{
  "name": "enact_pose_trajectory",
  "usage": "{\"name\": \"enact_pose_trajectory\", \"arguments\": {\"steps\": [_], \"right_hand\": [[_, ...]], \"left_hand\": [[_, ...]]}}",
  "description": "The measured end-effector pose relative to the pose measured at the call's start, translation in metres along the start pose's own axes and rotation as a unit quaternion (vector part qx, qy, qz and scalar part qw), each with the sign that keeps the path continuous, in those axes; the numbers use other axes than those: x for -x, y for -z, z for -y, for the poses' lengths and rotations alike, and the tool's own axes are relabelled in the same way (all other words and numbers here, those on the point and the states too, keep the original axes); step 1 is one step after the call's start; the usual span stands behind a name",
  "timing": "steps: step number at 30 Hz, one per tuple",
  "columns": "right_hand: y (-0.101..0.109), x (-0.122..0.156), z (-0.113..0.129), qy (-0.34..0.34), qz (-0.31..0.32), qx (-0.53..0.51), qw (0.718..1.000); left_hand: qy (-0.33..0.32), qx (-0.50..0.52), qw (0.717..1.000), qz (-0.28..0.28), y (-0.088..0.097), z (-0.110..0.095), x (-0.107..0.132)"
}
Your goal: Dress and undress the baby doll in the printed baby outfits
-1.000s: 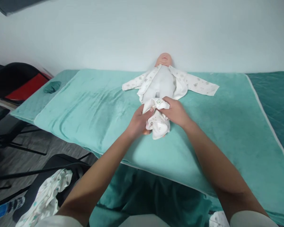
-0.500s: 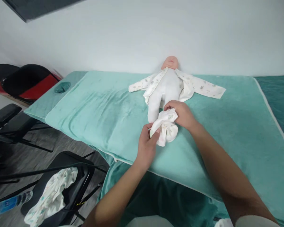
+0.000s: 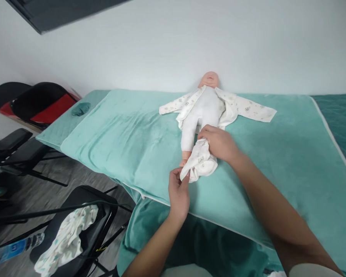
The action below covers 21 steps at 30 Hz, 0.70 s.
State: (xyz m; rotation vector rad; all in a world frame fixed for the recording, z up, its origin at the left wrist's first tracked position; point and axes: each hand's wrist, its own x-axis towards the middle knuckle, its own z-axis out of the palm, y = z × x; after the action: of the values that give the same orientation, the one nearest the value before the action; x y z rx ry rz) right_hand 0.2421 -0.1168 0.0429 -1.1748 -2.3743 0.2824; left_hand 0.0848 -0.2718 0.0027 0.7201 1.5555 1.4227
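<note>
A baby doll (image 3: 205, 104) lies on its back, head by the wall, in an open white printed jacket (image 3: 255, 107) with both sleeves spread out. Around the doll's lower leg on the right is a bunched pair of white printed baby pants (image 3: 203, 163). My left hand (image 3: 179, 190) pinches the near left edge of the pants, just below the doll's bare foot. At the upper right of the cloth, my right hand (image 3: 219, 142) closes on it beside the doll's leg. The doll's other foot is hidden by the fabric.
A teal-covered massage bed (image 3: 118, 134) stands against the wall, with a face hole (image 3: 80, 109) at its left end. On a black chair (image 3: 100, 231) at lower left lie a printed cloth (image 3: 69, 236) and a plastic bottle (image 3: 15, 246). More chairs (image 3: 43, 102) stand farther left.
My left hand has drawn the pants' edge slightly down and left, stretching the cloth. The doll's left-side foot now shows. The view has shifted a little.
</note>
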Motion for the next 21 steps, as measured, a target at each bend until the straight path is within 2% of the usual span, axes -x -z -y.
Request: {"name": "enact_pose_trajectory", "arguments": {"steps": [4, 8, 11, 16, 21], "right_hand": [[-0.001, -0.002, -0.002, 0.045, -0.007, 0.015, 0.999], [-0.005, -0.003, -0.008, 0.068, 0.003, -0.032, 0.997], [-0.009, -0.003, -0.011, 0.069, 0.018, -0.064, 0.995], [-0.012, -0.003, -0.008, 0.07, 0.026, -0.061, 0.995], [-0.011, -0.003, -0.004, 0.064, 0.024, -0.053, 0.996]], "left_hand": [[0.0, 0.004, 1.0, -0.017, 0.003, -0.003, -0.005], [0.002, -0.014, 1.0, -0.019, 0.008, -0.001, -0.011], [0.01, -0.02, 1.0, -0.013, 0.012, 0.003, -0.013], [-0.005, 0.019, 1.0, -0.01, 0.014, 0.006, -0.015], [-0.008, 0.06, 0.998, 0.022, 0.016, 0.005, -0.025]]}}
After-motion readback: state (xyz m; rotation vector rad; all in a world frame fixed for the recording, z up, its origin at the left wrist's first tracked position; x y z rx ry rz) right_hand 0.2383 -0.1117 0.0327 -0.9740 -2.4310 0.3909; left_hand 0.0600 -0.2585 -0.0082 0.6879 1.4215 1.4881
